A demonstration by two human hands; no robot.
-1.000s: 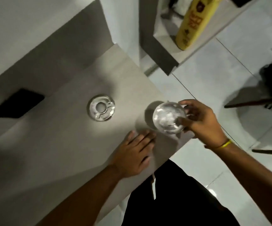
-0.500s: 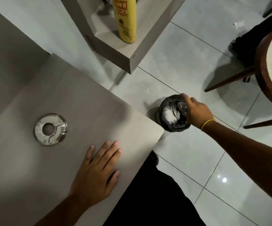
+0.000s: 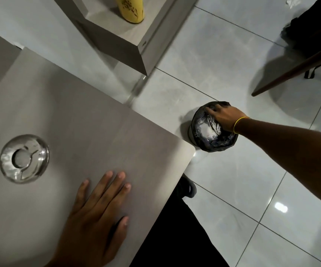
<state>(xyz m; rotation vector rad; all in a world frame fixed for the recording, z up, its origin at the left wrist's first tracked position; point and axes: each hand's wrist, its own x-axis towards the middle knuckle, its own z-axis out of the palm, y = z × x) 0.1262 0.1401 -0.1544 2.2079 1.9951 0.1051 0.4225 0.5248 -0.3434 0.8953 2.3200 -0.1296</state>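
My right hand (image 3: 225,118) reaches down into a small floor bin lined with a black bag (image 3: 221,147), just off the table's corner. Its fingers curl over a glass ashtray (image 3: 208,120), which shows only as glints under the hand. Something whitish lies inside the bin. My left hand (image 3: 98,212) rests flat, fingers spread, on the grey table (image 3: 98,122) near its front edge. A second round glass ashtray (image 3: 24,158) sits on the table at the left, apart from both hands.
A low grey shelf unit (image 3: 142,45) with a yellow bottle (image 3: 130,10) stands beyond the table. A dark wooden stool leg (image 3: 290,74) and a black bag (image 3: 310,26) are at the upper right. Glossy white floor tiles surround the bin.
My right hand carried the glass ashtray off the table's corner and down to the bin, and now sits lower into it. The left hand stayed flat on the table.
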